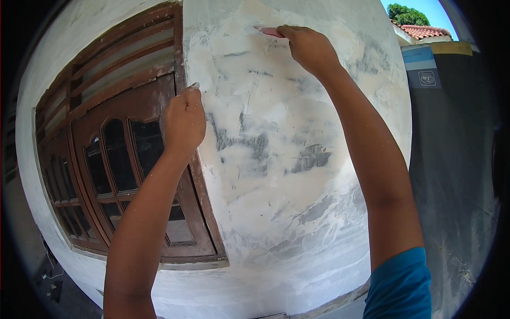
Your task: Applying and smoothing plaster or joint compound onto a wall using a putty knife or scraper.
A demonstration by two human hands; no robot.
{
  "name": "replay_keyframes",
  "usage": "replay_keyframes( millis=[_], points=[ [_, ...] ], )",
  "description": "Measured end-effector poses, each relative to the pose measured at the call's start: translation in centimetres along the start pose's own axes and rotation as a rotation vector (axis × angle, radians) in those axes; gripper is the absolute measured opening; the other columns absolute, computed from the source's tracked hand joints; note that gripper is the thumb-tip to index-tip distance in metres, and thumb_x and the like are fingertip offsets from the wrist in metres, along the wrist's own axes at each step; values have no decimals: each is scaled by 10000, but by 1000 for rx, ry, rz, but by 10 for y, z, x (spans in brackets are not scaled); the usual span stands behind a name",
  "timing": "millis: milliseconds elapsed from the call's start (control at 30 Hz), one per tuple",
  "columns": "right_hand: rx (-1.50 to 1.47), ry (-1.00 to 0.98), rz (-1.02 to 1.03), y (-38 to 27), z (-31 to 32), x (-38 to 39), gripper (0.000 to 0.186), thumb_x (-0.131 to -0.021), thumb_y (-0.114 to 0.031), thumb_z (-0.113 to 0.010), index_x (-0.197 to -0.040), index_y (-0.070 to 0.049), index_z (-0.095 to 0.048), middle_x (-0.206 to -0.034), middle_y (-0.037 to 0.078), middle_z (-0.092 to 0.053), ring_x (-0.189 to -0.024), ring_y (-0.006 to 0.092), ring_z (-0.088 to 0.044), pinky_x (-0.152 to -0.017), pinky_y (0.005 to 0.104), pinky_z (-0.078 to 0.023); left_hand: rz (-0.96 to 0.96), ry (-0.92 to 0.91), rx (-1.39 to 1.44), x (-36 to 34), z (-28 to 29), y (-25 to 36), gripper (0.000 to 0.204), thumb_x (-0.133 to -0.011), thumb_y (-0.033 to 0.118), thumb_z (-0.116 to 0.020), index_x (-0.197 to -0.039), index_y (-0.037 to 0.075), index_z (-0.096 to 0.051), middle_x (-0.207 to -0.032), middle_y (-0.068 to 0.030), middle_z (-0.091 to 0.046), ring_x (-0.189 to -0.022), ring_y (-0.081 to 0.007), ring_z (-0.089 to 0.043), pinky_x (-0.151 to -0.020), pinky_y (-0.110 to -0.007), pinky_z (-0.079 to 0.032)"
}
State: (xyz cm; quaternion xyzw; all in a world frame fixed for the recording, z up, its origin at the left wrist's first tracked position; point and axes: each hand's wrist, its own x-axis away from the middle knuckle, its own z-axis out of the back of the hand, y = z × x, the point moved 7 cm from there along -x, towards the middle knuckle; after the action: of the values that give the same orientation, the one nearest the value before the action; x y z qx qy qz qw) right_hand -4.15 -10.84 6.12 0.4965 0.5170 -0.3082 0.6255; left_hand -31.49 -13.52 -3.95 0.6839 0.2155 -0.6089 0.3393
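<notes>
My right hand [312,52] is raised high against the patchy white wall [276,117]. Its fingers are closed on a putty knife [272,32] with a pinkish-red body, and the tool's pale tip is at the wall surface. My left hand [186,118] is closed too, held up in front of the edge of the window frame. A small greyish bit [195,85] shows at the top of its fingers; the rest of what it grips, if anything, is hidden. Pale filler smears and bare dark grey patches [313,157] cover the wall between my arms.
At the left is a brown wooden window [114,154] with glass panes and slats above. A dark grey sheet [451,159] hangs at the right, beyond the wall's corner. Behind it are a tiled roof [425,32] and a tree [408,14]. A white cable [53,275] lies at lower left.
</notes>
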Motion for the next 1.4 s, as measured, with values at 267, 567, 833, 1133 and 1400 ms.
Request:
replay_keyframes(
  millis=[267, 567, 833, 1133, 1400],
  points=[
    [39, -21, 267, -11, -67, 72, 413, -927, -57, -530, -1333, -106, -592, -1297, 102, -646, -1173, 284, -621, -975, 399, -521, 23, -14, 8, 1, 10, -8, 446, -981, 305, -415, -859, -88, -587, -797, -325, -590, -776, -477, -575, -778, -491, -453],
    [65, 44, 232, -17, 16, 42, 225, -893, -20, -509, -1077, -64, -630, -1063, 75, -705, -1005, 269, -667, -804, 389, -565, 4, 49, -12, -11, 8, -1, 430, -965, 299, -415, -842, -81, -574, -803, -327, -583, -769, -493, -540, -773, -499, -442],
    [141, -102, 130, -39, -62, 52, 292, -891, -38, -517, -1165, 8, -604, -1121, 164, -698, -906, 318, -700, -730, 413, -580, -4, -7, 14, -2, -5, 9, 434, -963, 303, -394, -841, -71, -578, -807, -327, -587, -785, -507, -545, -777, -505, -446],
    [30, -121, -46, -53, 5, 58, 259, -895, -29, -496, -1127, -34, -610, -937, 154, -711, -809, 345, -687, -687, 441, -548, 43, 5, -78, -10, 13, -4, 436, -957, 310, -386, -851, -57, -598, -828, -317, -608, -825, -503, -577, -785, -514, -456],
    [229, -110, 9, -23, -52, 91, 274, -879, -29, -515, -1136, 24, -594, -1053, 176, -707, -872, 323, -707, -681, 425, -581, -129, -65, -120, -13, -6, 24, 381, -956, 259, -403, -901, -45, -625, -833, -315, -619, -825, -503, -601, -783, -501, -475]
  ],
)
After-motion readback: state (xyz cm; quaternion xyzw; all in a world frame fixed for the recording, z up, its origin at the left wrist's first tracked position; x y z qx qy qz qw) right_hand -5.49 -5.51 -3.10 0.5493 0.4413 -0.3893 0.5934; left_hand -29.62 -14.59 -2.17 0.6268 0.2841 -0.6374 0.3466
